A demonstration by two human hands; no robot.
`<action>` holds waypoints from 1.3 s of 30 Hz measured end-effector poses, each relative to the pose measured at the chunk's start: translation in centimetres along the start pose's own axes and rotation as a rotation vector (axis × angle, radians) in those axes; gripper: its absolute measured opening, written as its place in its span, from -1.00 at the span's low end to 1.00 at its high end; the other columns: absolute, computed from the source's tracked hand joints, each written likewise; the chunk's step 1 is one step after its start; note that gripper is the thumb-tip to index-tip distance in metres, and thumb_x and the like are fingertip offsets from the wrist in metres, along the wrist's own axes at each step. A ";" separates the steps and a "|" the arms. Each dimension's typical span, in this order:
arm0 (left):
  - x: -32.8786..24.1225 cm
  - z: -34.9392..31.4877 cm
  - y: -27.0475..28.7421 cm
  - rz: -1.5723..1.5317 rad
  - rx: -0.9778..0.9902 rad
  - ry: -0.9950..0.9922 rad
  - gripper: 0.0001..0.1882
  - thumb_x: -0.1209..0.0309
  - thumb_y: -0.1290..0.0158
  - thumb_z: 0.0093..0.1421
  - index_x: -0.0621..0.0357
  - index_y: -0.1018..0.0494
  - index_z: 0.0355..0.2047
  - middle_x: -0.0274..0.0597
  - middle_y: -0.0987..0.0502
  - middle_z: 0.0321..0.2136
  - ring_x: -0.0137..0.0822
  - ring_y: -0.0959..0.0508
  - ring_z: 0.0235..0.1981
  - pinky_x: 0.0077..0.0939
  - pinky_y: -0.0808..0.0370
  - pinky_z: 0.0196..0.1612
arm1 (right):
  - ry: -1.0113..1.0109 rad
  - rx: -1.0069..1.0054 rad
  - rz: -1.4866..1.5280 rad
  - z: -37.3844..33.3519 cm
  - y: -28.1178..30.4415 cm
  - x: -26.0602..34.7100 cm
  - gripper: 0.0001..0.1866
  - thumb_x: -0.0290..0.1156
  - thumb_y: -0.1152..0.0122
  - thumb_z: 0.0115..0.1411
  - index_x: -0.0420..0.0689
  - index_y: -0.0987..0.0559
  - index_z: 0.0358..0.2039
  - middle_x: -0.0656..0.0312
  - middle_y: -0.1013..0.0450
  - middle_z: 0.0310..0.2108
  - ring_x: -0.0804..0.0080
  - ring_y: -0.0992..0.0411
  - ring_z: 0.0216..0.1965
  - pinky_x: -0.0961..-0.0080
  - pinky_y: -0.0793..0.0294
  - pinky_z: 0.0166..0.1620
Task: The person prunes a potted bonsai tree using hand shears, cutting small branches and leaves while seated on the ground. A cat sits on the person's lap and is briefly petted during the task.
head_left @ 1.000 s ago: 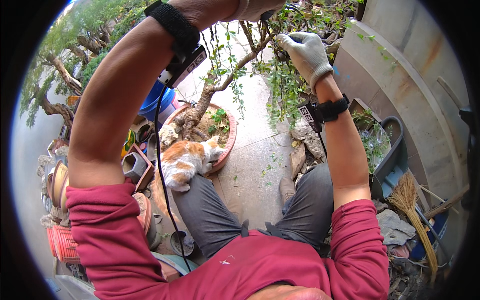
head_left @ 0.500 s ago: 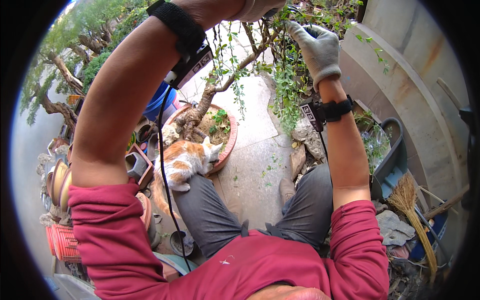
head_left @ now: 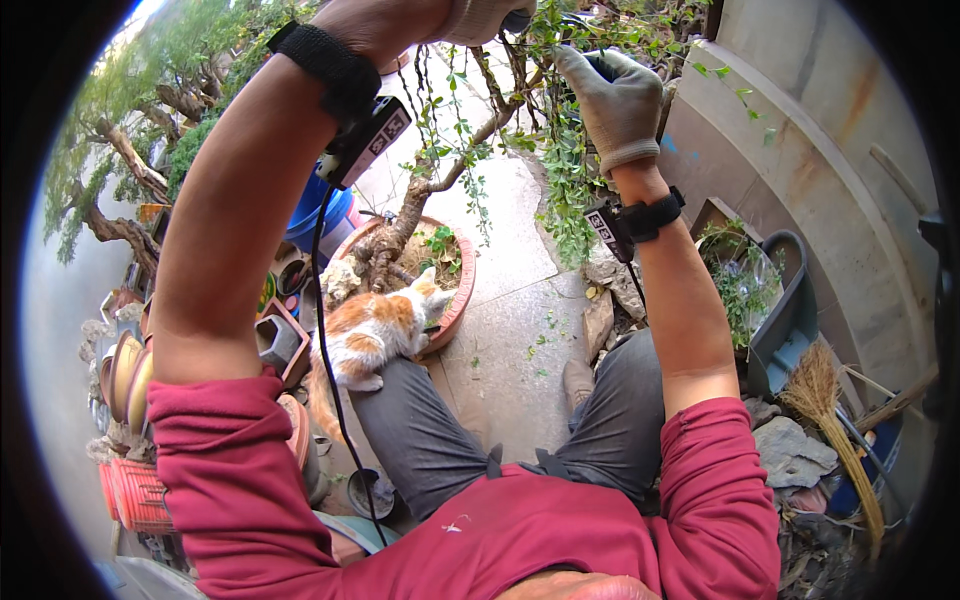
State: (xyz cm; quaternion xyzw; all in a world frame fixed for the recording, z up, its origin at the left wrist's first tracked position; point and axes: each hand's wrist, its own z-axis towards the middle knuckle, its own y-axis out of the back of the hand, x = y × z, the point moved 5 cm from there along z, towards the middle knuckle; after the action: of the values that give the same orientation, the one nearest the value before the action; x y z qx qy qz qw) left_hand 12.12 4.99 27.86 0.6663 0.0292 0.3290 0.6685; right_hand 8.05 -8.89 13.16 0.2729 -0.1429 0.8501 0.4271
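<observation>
Both my hands, in pale knit gloves with dark palms, are raised among the leafy branches of a small potted tree point(head_left: 410, 205). My left hand point(head_left: 480, 18) is cut off by the upper edge, so its fingers hardly show. My right hand point(head_left: 618, 108) is closed beside the hanging green shoots point(head_left: 568, 170), thumb pointing toward the twigs. What its curled fingers hold, if anything, is hidden. The tree's crooked trunk rises from a round terracotta-coloured pot point(head_left: 462, 290). An orange and white cat point(head_left: 365, 330) leans over the pot's rim, touching my knee.
Stacked pots point(head_left: 125, 375), a red plastic basket point(head_left: 138, 495) and a blue bucket point(head_left: 312, 210) stand on the left. A straw broom point(head_left: 835, 430), a grey-green dustpan-like scoop point(head_left: 785, 320) and rocks point(head_left: 790, 455) lie on the right. Cut leaves point(head_left: 545, 335) are scattered on the paving. A black cable point(head_left: 322, 330) hangs from my left wrist.
Both my hands have shifted slightly left; the right has also lowered a little in view. The cat's head has lifted slightly and turned at the pot's rim.
</observation>
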 end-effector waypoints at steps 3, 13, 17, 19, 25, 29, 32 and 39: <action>-0.5 0.1 0.0 0.039 -0.025 -0.101 -0.87 0.54 -0.04 0.19 0.23 -0.59 -0.43 -0.08 -0.58 -0.52 -0.15 -0.56 -0.49 -0.24 -0.51 -0.35 | 0.031 -0.008 0.006 -0.1 0.1 0.2 -0.63 -0.18 -0.49 0.19 -0.20 -0.65 -0.57 0.46 -0.38 -0.71 0.73 -0.23 -0.61 0.56 -0.25 -0.53; -2.1 -0.2 0.0 0.160 0.034 0.001 -0.89 0.53 -0.12 0.19 0.24 -0.65 -0.37 -0.04 -0.64 -0.44 -0.17 -0.63 -0.41 -0.29 -0.59 -0.28 | 0.066 0.004 -0.010 0.6 0.5 0.0 -0.55 -0.15 -0.46 0.19 -0.19 -0.56 -0.67 0.35 -0.34 -0.78 0.67 -0.21 -0.66 0.46 -0.26 -0.54; -2.7 -0.2 -0.1 0.261 0.001 -0.024 -0.86 0.51 -0.12 0.22 0.27 -0.66 -0.32 -0.02 -0.68 -0.38 -0.16 -0.69 -0.33 -0.33 -0.65 -0.22 | 0.015 0.010 0.037 0.6 0.4 -0.3 -0.59 -0.16 -0.45 0.20 -0.19 -0.61 -0.64 0.39 -0.36 -0.77 0.69 -0.24 -0.66 0.50 -0.27 -0.54; -2.9 -0.1 -0.2 0.307 -0.020 -0.068 -0.86 0.50 -0.11 0.23 0.26 -0.66 -0.31 -0.02 -0.69 -0.36 -0.15 -0.71 -0.31 -0.32 -0.66 -0.21 | -0.013 0.029 0.057 0.6 0.5 -0.6 -0.61 -0.16 -0.46 0.19 -0.18 -0.64 -0.61 0.41 -0.38 -0.76 0.69 -0.26 -0.66 0.51 -0.28 -0.53; -2.8 0.2 -0.8 0.361 -0.058 -0.142 -0.85 0.49 -0.10 0.22 0.25 -0.66 -0.31 -0.03 -0.70 -0.34 -0.12 -0.72 -0.30 -0.31 -0.66 -0.21 | -0.233 0.195 0.110 1.0 -0.4 -2.9 -0.71 -0.19 -0.45 0.21 -0.16 -0.73 -0.50 0.50 -0.47 -0.60 0.77 -0.30 -0.56 0.65 -0.27 -0.48; -2.5 0.2 -0.9 0.329 -0.045 -0.150 -0.86 0.50 -0.10 0.21 0.23 -0.66 -0.33 -0.01 -0.69 -0.34 -0.12 -0.72 -0.28 -0.28 -0.65 -0.20 | -0.310 0.296 0.231 0.8 -1.5 -3.6 -0.71 -0.18 -0.47 0.19 -0.16 -0.73 -0.45 0.46 -0.51 -0.56 0.77 -0.33 -0.56 0.65 -0.26 -0.49; -2.1 0.2 -0.5 0.199 0.011 -0.091 -0.86 0.53 -0.09 0.19 0.21 -0.66 -0.32 -0.01 -0.69 -0.33 -0.10 -0.71 -0.27 -0.25 -0.64 -0.17 | -0.286 0.191 0.277 0.7 -1.1 -3.2 -0.72 -0.19 -0.48 0.19 -0.15 -0.73 -0.46 0.49 -0.48 -0.58 0.78 -0.27 -0.58 0.65 -0.22 -0.51; -1.4 -0.8 0.1 0.032 -0.257 -0.226 -0.78 0.60 -0.04 0.12 0.17 -0.64 -0.27 0.01 -0.66 -0.35 -0.04 -0.67 -0.28 -0.21 -0.59 -0.16 | 0.035 -0.118 0.015 -0.2 -0.8 -0.6 -0.55 -0.15 -0.40 0.24 -0.18 -0.56 -0.67 0.28 -0.32 -0.79 0.59 -0.20 -0.70 0.42 -0.25 -0.56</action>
State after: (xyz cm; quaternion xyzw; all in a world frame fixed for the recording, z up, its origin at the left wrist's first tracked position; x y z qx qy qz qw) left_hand 10.56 5.02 27.34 0.6084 -0.0992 0.2636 0.7420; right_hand 8.91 -8.66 12.66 0.2315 -0.1871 0.8480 0.4386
